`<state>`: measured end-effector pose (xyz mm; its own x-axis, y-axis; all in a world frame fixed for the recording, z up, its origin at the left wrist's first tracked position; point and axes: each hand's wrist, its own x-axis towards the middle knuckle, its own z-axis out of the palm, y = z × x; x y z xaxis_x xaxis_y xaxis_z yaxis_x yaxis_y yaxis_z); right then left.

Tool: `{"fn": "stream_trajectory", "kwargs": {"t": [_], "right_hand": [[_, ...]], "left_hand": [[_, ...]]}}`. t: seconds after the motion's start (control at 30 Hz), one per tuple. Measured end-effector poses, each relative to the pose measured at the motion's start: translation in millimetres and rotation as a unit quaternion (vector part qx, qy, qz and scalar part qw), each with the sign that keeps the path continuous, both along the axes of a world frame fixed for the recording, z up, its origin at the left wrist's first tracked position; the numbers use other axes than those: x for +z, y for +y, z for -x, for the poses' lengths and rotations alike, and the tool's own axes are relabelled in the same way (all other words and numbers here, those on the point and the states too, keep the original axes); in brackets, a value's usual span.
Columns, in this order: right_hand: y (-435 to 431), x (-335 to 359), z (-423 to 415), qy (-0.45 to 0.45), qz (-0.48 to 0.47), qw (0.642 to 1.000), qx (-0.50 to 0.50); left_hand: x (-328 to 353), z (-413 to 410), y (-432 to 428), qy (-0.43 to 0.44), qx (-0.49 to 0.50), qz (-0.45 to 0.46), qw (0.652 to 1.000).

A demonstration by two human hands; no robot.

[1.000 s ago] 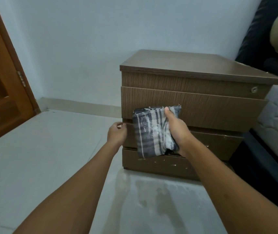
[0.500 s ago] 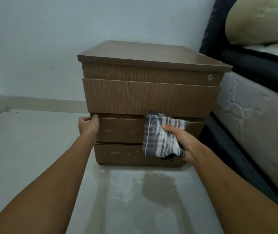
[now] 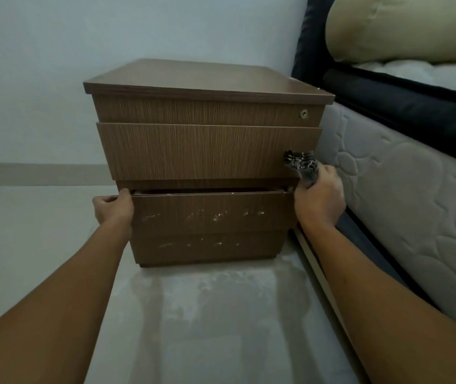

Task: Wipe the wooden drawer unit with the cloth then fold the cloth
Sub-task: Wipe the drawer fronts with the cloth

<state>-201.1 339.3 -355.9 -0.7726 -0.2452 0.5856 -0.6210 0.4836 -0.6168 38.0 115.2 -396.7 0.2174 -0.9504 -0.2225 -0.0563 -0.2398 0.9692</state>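
The wooden drawer unit (image 3: 207, 151) stands on the floor in front of me, with a lock at its upper right. Its third drawer (image 3: 210, 212) is pulled out a little and shows white scuff marks. My left hand (image 3: 114, 207) grips that drawer's top left corner. My right hand (image 3: 319, 198) sits at the drawer's right end, fingers closed around the bunched dark striped cloth (image 3: 303, 166), which sticks up against the unit's right edge.
A bed with a quilted mattress (image 3: 404, 206) and dark frame stands close on the right, a beige pillow (image 3: 404, 29) on top. A pale wall is behind the unit. Glossy tiled floor (image 3: 193, 314) spreads in front and to the left.
My right hand slid the cloth from the drawer front to the unit's right edge, and the cloth is now bunched. The third drawer has come out a little. The view moved closer.
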Motion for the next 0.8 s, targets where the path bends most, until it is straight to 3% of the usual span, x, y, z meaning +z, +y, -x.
{"fn": "stream_trajectory", "kwargs": {"t": [0.17, 0.3, 0.37, 0.8], "right_hand": [[0.5, -14.6, 18.2, 0.056, -0.131, 0.99, 0.001], [-5.9, -26.8, 24.3, -0.06, -0.208, 0.971, 0.099], [-8.0, -29.3, 24.3, -0.072, -0.233, 0.963, 0.12], [-29.5, -26.6, -0.4, 0.084, -0.292, 0.933, 0.195]], "left_hand": [[1.9, -3.7, 8.6, 0.008, -0.009, -0.002, 1.0], [4.8, -4.9, 10.9, -0.004, -0.019, 0.0, 1.0], [3.9, -5.0, 10.6, -0.005, -0.021, 0.005, 1.0], [2.0, -6.4, 14.2, -0.007, -0.03, 0.025, 0.999]]}}
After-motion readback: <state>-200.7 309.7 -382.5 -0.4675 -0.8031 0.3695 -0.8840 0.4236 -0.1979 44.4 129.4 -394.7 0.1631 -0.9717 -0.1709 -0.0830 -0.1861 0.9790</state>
